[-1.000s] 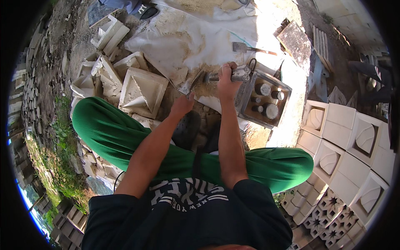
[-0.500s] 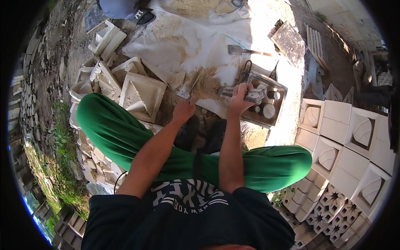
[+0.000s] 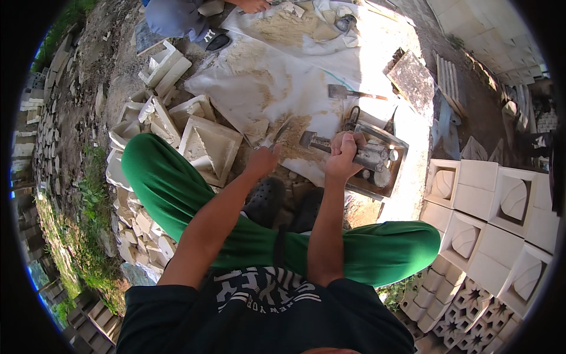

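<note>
My left hand (image 3: 263, 161) is closed round the handle of a small trowel (image 3: 283, 128), whose metal blade points away over the sandy sheet. My right hand (image 3: 344, 152) is wrapped round a grey, dust-caked cylindrical piece (image 3: 373, 157); a flat end juts out to its left. Below that hand lies a rectangular metal box (image 3: 394, 184) with several round-ended pieces inside, partly hidden by the hand and the piece. A flat-bladed scraper (image 3: 339, 91) with a long handle rests on the white sheet (image 3: 259, 76) beyond.
Pale cast blocks (image 3: 211, 147) pile up on the left. More cast blocks (image 3: 474, 183) are stacked at the right. At the top a co-worker's hand (image 3: 253, 6) shows beside a cap (image 3: 213, 40). A dusty board (image 3: 411, 75) lies far right.
The view has tilted, so most things sit lower in the picture, and the co-worker's hand now shows. My right hand has turned slightly with its piece. Both hands keep their hold.
</note>
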The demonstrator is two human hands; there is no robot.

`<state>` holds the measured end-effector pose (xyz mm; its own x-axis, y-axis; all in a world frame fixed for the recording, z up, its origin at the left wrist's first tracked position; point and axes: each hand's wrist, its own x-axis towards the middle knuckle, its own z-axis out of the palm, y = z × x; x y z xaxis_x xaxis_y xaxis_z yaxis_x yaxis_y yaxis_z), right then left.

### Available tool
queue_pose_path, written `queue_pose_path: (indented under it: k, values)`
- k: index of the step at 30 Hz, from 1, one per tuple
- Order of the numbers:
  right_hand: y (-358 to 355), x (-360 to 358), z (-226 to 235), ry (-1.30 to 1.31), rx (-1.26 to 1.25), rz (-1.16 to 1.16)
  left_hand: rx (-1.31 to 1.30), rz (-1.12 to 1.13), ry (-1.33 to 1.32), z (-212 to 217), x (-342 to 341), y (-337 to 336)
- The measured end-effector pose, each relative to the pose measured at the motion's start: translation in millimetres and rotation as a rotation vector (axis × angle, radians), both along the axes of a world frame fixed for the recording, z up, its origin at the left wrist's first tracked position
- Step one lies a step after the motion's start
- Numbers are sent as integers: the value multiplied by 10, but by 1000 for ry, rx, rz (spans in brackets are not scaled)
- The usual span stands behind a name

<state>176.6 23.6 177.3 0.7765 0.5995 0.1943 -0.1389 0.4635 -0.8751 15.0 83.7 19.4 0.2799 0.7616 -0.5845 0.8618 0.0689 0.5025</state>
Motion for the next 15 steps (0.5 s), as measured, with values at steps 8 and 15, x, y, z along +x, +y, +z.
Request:
queue_pose_path:
  k: [8, 15]
  values:
    - [301, -68, -662, 88, -147, 23, 2, -367, 192, 966, 40, 688]
    - [336, -142, -386, 105, -187, 89, 97, -607, 455, 1970, -40, 1414]
